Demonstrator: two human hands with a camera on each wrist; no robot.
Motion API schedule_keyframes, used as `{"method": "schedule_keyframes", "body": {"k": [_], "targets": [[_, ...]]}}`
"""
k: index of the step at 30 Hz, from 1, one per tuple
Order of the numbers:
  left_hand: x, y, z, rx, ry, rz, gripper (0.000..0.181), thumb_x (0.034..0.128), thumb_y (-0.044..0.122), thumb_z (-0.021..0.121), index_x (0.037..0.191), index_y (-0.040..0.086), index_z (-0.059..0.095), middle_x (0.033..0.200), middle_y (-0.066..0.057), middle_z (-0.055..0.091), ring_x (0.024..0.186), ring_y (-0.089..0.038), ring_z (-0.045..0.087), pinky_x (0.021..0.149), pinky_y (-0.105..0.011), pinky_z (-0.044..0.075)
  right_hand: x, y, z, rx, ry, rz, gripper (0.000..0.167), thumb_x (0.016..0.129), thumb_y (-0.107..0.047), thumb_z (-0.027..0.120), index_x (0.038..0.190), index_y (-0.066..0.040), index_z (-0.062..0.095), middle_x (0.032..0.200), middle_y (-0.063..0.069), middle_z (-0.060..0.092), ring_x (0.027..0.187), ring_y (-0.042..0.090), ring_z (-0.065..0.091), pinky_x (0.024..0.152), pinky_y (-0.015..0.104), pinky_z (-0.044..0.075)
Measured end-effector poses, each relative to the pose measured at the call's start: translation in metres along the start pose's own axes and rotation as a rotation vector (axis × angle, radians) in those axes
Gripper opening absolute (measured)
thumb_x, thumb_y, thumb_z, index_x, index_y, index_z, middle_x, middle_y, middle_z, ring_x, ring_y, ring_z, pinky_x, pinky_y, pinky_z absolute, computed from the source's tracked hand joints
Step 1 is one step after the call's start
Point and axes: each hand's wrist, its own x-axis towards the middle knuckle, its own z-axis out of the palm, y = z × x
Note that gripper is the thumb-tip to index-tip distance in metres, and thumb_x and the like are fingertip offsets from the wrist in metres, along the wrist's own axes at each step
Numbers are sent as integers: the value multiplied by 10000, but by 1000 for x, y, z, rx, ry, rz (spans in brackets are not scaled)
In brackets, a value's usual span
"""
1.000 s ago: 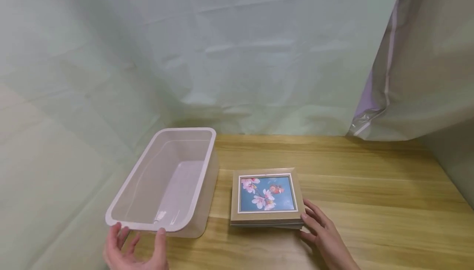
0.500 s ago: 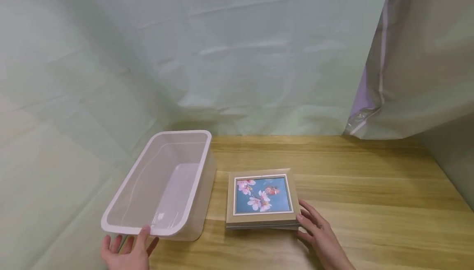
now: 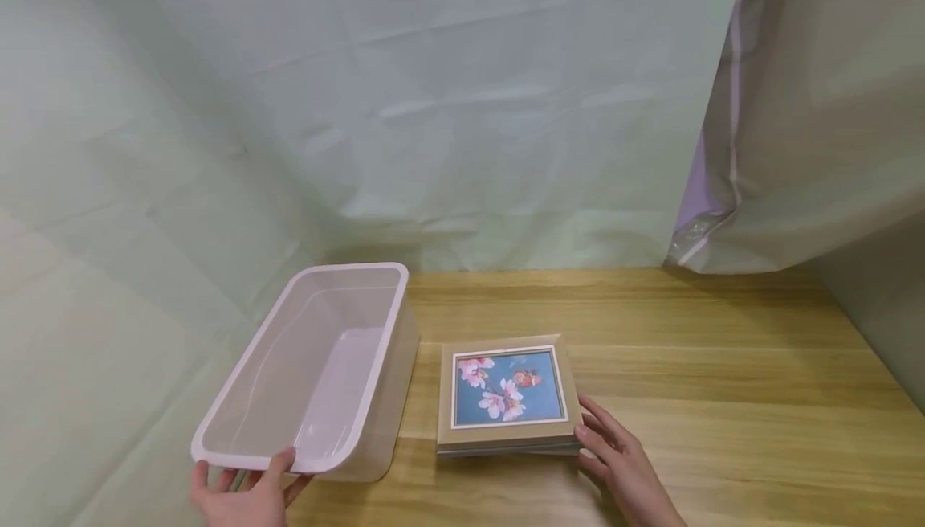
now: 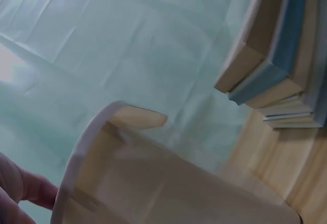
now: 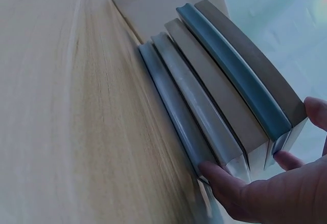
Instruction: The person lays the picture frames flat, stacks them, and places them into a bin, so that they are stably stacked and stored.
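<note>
A stack of several picture frames (image 3: 571, 422) lies flat on the table. The top one has a tan border around blossoms and a butterfly on blue; beige, blue and grey edges show below it in the right wrist view. My right hand (image 3: 627, 463) rests at the stack's near right corner, its fingers (image 5: 222, 180) touching the frames' edges without wrapping round them. Left of the stack stands a white plastic bin (image 3: 376, 398). My left hand (image 3: 246, 499) grips its near rim, thumb on top and fingers beneath, partly hidden by the rim.
The wooden table (image 3: 708, 398) extends to the right of the stack. Pale green sheeting (image 3: 462, 125) hangs behind and on the left, close to the bin. A grey-brown curtain (image 3: 817, 149) drapes at the back right.
My left hand has closed onto the bin's near rim, its thumb coming down on top. The right hand stays at the stack. The whole view has shifted slightly.
</note>
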Motion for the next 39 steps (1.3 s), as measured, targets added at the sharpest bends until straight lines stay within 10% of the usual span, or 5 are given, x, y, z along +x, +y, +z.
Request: {"method": "schedule_keyframes", "body": {"k": [8,15,25,32,39], "targets": [[23,14,-7,33,-66,-15,1163,893,-160,652,1762,279,15,1301,111,376,768,40,640,673,-226,655,-1,1,-1,8,9,-23,662,1081,-316,657,1669,-103,443,1638,308,472,1410,367,605,1109,531,598],[45,47,9,4,-183,89,1131,916,-190,632,1753,344,90,1416,123,415,1049,21,591,647,-198,639,0,2,-3,6,20,-32,669,1080,-321,659,1672,-102,438,1639,319,456,1424,389,592,1108,541,597],[85,107,59,167,-495,119,1087,932,-152,675,1756,343,166,1336,131,462,904,-16,674,626,-246,645,1,4,-1,36,19,-48,653,1085,-299,650,1667,-90,443,1636,310,463,1388,350,619,1094,523,608],[109,116,101,264,-808,234,1069,919,-124,641,1773,211,91,1446,39,409,999,-23,662,723,-265,670,1,8,-2,45,8,-64,651,1087,-282,640,1671,-79,433,1642,309,450,1389,327,603,1094,530,604],[125,114,144,329,-972,258,1052,914,-112,650,1768,197,120,1690,-167,261,1063,-82,631,752,-276,671,3,11,-1,50,-5,-70,651,1100,-285,618,1677,-64,412,1649,329,431,1420,342,573,1117,575,583]]}}
